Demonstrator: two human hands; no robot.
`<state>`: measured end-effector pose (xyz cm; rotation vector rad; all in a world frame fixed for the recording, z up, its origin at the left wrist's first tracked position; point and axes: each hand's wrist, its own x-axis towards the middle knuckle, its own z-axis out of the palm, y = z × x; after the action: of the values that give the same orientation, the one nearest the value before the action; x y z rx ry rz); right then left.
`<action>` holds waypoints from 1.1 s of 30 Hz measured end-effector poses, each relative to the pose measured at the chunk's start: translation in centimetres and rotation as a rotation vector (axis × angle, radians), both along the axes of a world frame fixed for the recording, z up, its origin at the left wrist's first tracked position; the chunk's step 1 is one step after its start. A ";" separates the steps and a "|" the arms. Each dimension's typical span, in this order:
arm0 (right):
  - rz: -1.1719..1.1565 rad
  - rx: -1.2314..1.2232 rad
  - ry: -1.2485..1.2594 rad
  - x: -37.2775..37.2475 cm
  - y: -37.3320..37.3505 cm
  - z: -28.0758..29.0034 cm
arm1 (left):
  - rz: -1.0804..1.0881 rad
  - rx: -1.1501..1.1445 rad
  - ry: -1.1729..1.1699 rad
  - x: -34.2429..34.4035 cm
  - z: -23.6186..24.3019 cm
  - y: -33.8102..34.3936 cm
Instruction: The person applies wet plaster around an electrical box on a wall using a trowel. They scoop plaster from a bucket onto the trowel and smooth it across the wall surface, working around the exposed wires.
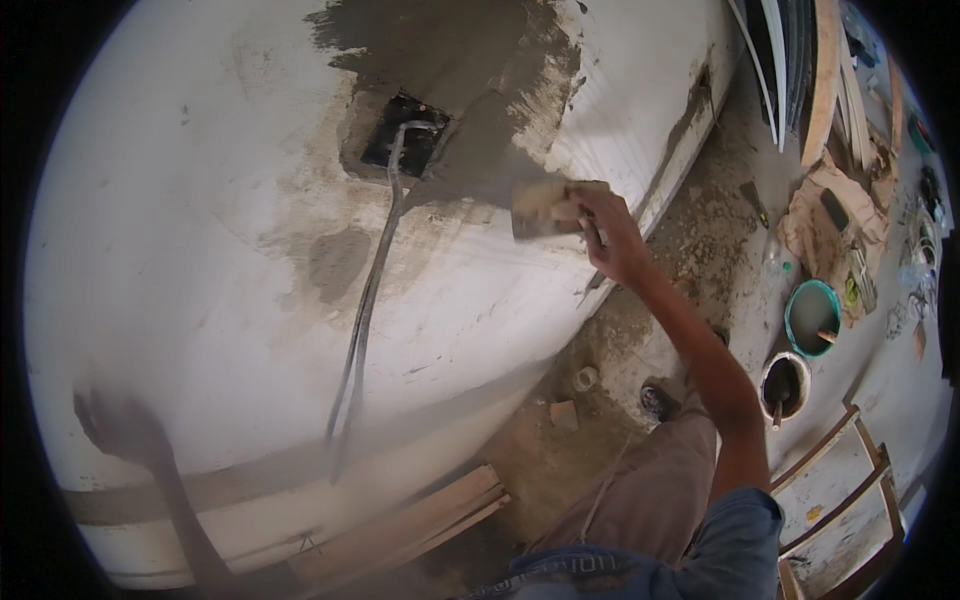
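My right hand (610,235) grips a flat, tan-smeared trowel (540,210), somewhat blurred, held against the white wall (190,210) at the edge of a grey patch of wet render (470,160). Up and left of that hand is a square recessed box (390,140) with grey cables (375,260) hanging out of it. My left hand (125,430), hazy at the lower left, rests at the wall with its fingers loosely bent and apart, holding nothing that I can see.
On the floor to the right are a green-rimmed bucket (812,320), a second bucket (783,390), crumpled paper (835,215), long strips (830,80) and debris. A wooden frame (840,480) lies at the lower right, boards (430,520) at the wall's foot.
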<state>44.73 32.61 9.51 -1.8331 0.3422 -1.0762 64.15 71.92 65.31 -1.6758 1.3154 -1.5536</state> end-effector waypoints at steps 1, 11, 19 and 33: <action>-0.032 0.172 -0.066 0.3 0.7 1.9 | 0.031 0.012 -0.039 -0.3 0.3 0.4; -0.204 0.489 -0.312 6.4 0.0 9.5 | -0.077 0.037 -0.123 -0.5 -0.5 -0.8; 0.074 0.161 -0.250 5.5 10.2 6.3 | -0.066 0.085 0.001 -0.4 -0.5 -0.6; -0.041 -0.690 -0.201 4.8 -4.1 11.9 | -0.031 0.059 0.032 -0.4 -0.3 -0.1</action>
<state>49.52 28.51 21.46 -2.2851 -0.1373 -1.5192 63.79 71.78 65.05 -1.6579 1.3958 -1.4968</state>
